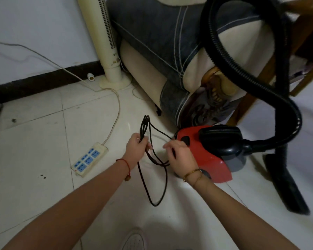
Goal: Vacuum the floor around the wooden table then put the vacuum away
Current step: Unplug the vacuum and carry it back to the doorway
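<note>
Where sofa [163,51] crowds vacuum [206,152]

No legible text, brand, number or sign found on any surface. Small dark marks on the lower column of the cream tower fan [105,33] — too small to read. The white power strip with blue sockets [90,159] and the red canister vacuum cleaner with black handle [206,150] carry no readable label — none discernible.
</note>
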`<state>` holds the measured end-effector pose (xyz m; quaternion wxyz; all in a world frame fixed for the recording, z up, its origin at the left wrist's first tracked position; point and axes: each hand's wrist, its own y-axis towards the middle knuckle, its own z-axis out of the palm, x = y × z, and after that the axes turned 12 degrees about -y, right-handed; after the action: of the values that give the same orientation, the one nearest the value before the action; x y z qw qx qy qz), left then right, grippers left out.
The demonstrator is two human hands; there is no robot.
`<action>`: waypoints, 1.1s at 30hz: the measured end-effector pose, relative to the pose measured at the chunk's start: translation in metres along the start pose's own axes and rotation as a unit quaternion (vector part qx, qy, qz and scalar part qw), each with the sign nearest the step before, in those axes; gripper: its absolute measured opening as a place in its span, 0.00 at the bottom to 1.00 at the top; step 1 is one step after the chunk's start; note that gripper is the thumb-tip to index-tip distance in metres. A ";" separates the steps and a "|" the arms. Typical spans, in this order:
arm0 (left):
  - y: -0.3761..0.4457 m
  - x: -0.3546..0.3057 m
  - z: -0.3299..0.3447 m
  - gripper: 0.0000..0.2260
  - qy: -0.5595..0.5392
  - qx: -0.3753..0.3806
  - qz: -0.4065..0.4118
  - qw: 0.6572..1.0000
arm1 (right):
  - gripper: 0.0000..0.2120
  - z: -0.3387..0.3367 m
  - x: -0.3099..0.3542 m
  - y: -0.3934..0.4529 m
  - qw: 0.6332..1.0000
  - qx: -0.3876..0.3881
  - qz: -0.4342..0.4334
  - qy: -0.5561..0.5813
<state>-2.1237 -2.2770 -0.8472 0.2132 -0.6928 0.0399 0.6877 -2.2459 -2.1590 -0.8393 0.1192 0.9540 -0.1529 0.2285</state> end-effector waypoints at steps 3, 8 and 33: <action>-0.008 -0.029 0.041 0.03 0.044 0.067 0.044 0.996 | 0.09 -0.052 -0.012 0.001 0.997 -0.072 0.003 -0.020; -0.026 -0.051 0.107 0.11 0.089 0.104 0.057 0.989 | 0.08 -0.124 -0.028 -0.007 0.983 -0.170 -0.025 -0.067; -0.007 -0.040 0.244 0.23 0.413 0.260 0.258 0.834 | 0.54 -0.220 -0.196 0.043 0.936 -0.175 0.275 -0.131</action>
<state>-2.3519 -2.1941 -0.7981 0.1640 -0.7956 0.4794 0.3321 -2.5149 -2.0870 -0.7346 0.1961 0.8602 -0.4611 0.0945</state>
